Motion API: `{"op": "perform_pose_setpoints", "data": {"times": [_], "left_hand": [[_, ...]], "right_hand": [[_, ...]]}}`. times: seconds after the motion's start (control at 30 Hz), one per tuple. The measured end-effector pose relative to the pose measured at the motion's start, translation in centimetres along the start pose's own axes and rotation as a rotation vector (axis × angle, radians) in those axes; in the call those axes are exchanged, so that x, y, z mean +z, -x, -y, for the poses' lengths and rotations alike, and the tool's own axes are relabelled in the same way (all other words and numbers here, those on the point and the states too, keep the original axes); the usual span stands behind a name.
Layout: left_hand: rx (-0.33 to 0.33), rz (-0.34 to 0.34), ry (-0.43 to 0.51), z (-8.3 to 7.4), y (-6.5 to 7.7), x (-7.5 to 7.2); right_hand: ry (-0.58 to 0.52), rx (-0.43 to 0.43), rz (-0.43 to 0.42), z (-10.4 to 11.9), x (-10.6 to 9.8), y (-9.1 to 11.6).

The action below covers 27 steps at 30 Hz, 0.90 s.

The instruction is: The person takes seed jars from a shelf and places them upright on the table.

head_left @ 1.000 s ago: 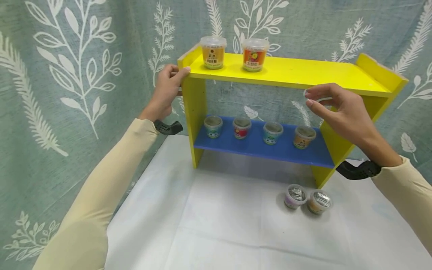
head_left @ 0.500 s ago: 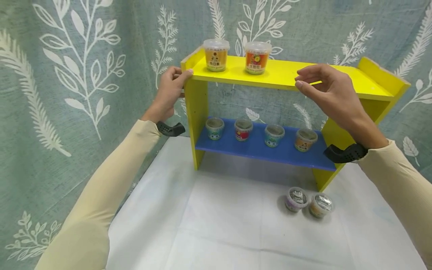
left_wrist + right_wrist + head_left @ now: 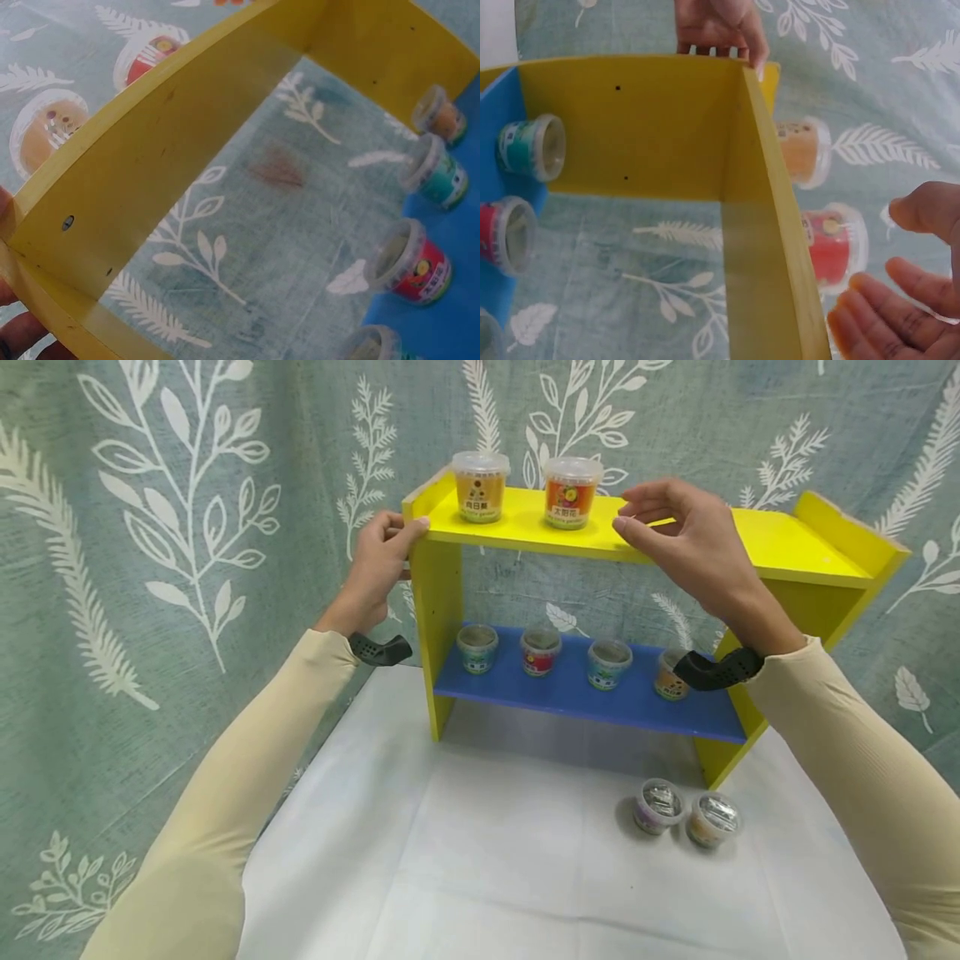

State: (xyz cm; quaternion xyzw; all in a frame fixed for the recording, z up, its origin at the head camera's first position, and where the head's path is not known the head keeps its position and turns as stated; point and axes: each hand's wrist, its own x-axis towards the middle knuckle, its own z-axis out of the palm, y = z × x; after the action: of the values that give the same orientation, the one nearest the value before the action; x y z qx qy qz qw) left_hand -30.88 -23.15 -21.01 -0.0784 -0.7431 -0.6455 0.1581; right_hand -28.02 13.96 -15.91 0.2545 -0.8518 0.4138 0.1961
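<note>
My left hand (image 3: 378, 560) grips the upper left corner of the yellow shelf unit (image 3: 795, 543), thumb over the front edge. In the right wrist view that left hand (image 3: 721, 26) holds the side panel's top. A lidded orange cup (image 3: 480, 497) and a lidded red-orange cup (image 3: 570, 502) stand upright on the top board. Just right of the red-orange cup, my right hand (image 3: 693, 547) hovers over the board's front edge with thumb and fingers apart, holding nothing. The right wrist view shows its fingertips (image 3: 855, 289) close to the red cup (image 3: 829, 247).
On the blue lower board (image 3: 517, 691) several cups stand in a row; my right wristband (image 3: 718, 670) partly covers the rightmost orange one (image 3: 670, 681). A purple cup (image 3: 658, 810) and another orange cup (image 3: 712, 822) stand on the white tabletop (image 3: 495, 843). A patterned curtain (image 3: 300, 460) hangs behind.
My right hand has moved left along the top board, from the right part of the shelf unit to beside the red-orange cup. The left hand keeps its hold on the corner.
</note>
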Motion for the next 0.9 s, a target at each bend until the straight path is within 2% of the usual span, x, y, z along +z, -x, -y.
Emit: {"op": "perform_pose_setpoints", "data": {"times": [0.27,0.53,0.9], "left_hand": [[-0.004,-0.002,0.025,0.0,0.0,0.0],[0.007,-0.003,0.024,0.2,-0.1,0.0],[0.017,-0.009,0.012,0.3,-0.2,0.2]], "right_hand": [[0.088,0.086,0.043,0.9,0.9,-2.1],[0.089,0.169,0.069,1.0,0.9,-4.2],[0.085,0.211,0.099,0.8,1.9,-5.8]]}}
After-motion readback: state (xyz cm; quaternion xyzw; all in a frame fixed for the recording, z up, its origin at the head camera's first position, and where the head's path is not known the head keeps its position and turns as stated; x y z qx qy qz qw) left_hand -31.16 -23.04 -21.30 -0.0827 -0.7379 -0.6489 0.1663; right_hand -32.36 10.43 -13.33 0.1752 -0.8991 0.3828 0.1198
